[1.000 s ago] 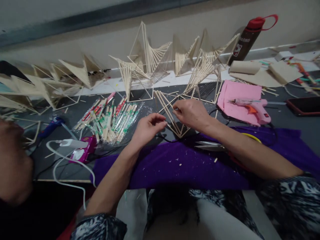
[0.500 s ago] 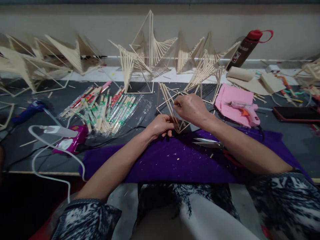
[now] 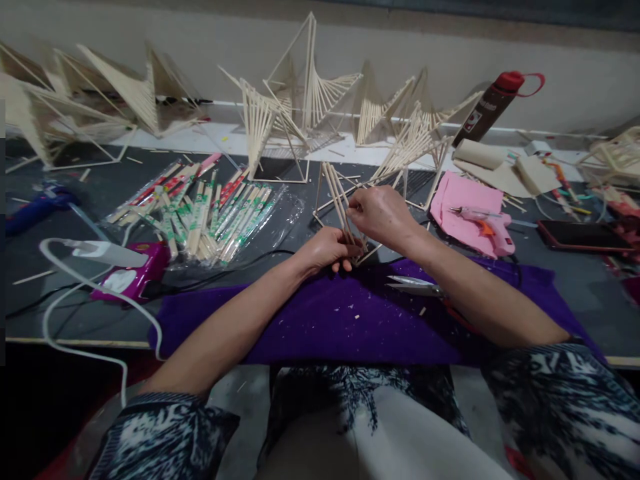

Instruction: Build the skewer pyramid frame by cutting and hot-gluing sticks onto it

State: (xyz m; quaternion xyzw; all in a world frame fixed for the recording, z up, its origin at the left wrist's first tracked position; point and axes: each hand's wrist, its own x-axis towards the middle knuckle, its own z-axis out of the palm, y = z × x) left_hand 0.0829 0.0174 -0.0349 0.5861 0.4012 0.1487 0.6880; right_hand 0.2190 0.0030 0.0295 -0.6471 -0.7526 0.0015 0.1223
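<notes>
A small frame of thin wooden sticks (image 3: 334, 185) stands on the dark table, with several sticks slanting side by side. My left hand (image 3: 330, 250) pinches its lower front corner, fingers closed round the stick ends. Higher up, my right hand (image 3: 377, 207) has thumb and fingertips closed on one of the slanted sticks. The exact grip points are partly hidden by my fingers. Below my right forearm, scissors (image 3: 415, 285) lie on a purple cloth (image 3: 310, 320) dotted with wood scraps.
Packs of wrapped chopsticks (image 3: 205, 213) lie left, near a magenta power adapter (image 3: 135, 270) with a white cable. A pink glue gun (image 3: 483, 220) rests on pink foam (image 3: 470, 183) at right, beside a phone (image 3: 585, 235). Finished stick models (image 3: 310, 87) and a bottle (image 3: 487, 107) line the back.
The view has tilted and shifted slightly. Both hands keep hold of the stick frame, and the left fingers have moved a little further round its lower corner.
</notes>
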